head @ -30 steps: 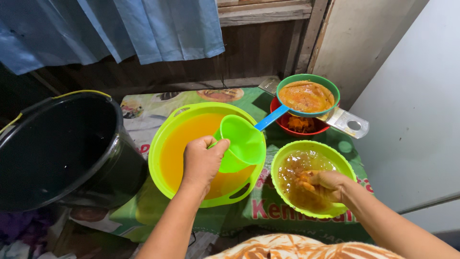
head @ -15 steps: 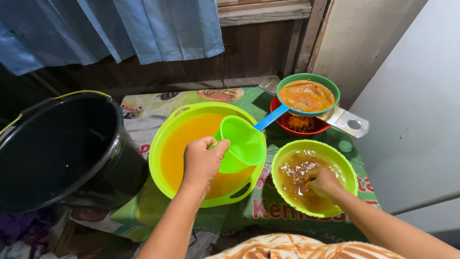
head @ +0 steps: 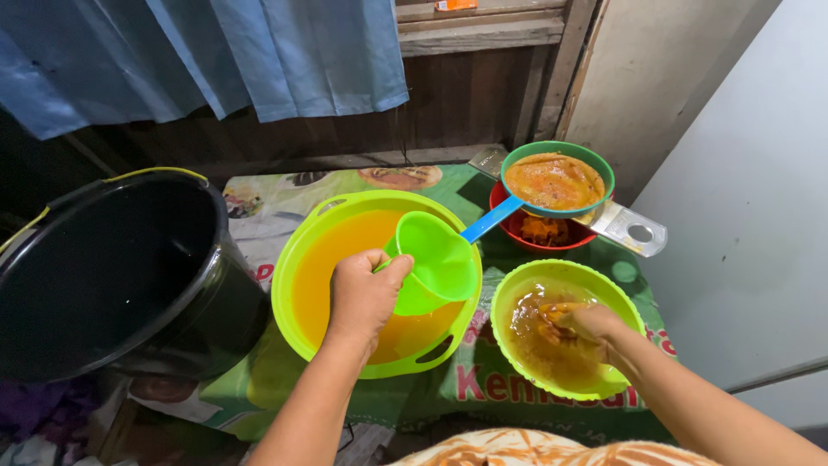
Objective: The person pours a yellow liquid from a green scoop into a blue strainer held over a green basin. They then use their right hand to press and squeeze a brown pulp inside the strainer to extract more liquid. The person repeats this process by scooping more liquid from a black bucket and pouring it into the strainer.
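We see the left hand point(head: 362, 293) with its fingers closed around the handle of a light green plastic scoop point(head: 435, 263), held over the large lime-green plastic basin point(head: 297, 259) of orange liquid. The right hand point(head: 595, 326) is dipped into the small lime-green plastic bowl point(head: 621, 298) of brownish liquid — its fingers are curled on some orange pulp point(head: 552, 312). Behind stands a green sieve with a blue handle point(head: 556, 179) on a red bowl point(head: 517, 231). A black plastic bucket point(head: 112, 267) stands left of the worktop point(head: 276, 203).
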